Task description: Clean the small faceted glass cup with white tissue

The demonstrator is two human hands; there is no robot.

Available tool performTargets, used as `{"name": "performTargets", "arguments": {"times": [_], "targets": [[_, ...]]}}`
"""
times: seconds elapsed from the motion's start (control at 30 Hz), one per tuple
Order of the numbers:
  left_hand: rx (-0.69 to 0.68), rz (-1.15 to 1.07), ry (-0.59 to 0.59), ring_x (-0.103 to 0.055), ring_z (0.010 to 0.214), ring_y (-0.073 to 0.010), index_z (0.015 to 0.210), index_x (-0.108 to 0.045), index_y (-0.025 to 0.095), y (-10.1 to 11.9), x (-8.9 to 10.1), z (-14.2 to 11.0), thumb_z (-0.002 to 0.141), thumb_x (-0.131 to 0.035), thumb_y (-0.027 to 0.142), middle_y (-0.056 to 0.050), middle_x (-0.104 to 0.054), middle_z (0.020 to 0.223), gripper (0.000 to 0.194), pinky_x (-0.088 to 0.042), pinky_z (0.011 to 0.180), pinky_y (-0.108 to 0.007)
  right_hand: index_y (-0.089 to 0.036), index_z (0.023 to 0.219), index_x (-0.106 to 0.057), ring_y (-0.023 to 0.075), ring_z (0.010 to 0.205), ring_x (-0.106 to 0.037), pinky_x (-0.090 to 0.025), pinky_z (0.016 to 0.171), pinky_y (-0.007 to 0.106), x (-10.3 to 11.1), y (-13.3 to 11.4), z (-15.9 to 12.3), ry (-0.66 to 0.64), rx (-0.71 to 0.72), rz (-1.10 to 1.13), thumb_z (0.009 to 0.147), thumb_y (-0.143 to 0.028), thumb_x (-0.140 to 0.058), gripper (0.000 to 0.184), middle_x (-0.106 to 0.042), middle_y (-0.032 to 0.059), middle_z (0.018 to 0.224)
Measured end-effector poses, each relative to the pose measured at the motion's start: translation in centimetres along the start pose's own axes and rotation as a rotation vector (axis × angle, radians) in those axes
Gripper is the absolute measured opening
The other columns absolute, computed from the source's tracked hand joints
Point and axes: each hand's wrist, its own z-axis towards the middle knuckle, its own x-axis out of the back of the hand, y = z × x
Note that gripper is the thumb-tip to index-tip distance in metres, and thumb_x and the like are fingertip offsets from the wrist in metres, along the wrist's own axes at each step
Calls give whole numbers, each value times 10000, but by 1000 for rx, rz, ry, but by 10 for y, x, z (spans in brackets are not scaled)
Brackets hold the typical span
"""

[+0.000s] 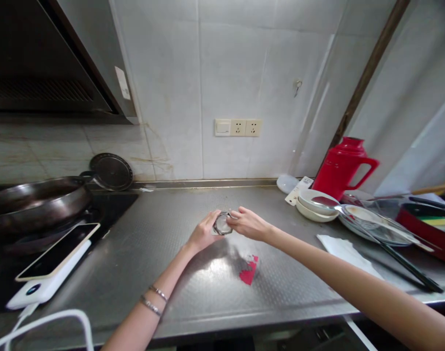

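Observation:
Over the middle of the steel counter, my left hand [204, 232] is curled around a small round clear container [222, 224], which looks like a glass jar with a dark, uneven rim. My right hand [249, 223] reaches in from the other side, its fingers pinched together at the container's right rim. Whether they also hold something small there cannot be made out. Just below the hands, a torn red and clear scrap of packaging [248, 270] lies flat on the counter [178, 287].
On the left a large pan [39, 204] stands on the black cooktop, with a phone [57, 252] on a white power bank [48, 280]. To the right are a red thermos [341, 168], stacked bowls [316, 205], a white napkin [346, 253] and a red pot [430, 234].

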Motion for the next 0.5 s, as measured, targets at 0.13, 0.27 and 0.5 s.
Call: {"name": "performTargets", "arguments": {"times": [0.13,0.27,0.5], "targets": [[31,5,50,-450,1318,-281,1346,-449,202,2,3,0,694,-766,316,-103,-515,1394,734,-295,1163,-418,-141,939,-639,219,948,-517,-344,710,328,1,-16,2,-11,-158,113,903,-124,-484,161,-636,105,979],[79,-1,120,-457,1312,-290,1339,-457,215,5,5,1,682,-778,374,-104,-521,1388,748,-317,1153,-419,-182,1072,-606,173,822,-586,-379,633,288,-2,-33,6,8,-379,229,921,-116,-435,237,-628,76,1063],[71,-160,160,-422,1332,-296,1359,-433,183,12,10,4,634,-782,451,-130,-477,1421,849,-302,1149,-420,-183,1048,-585,176,868,-599,-363,545,238,6,-17,6,-31,-269,159,956,-144,-411,200,-632,72,1056]]}}
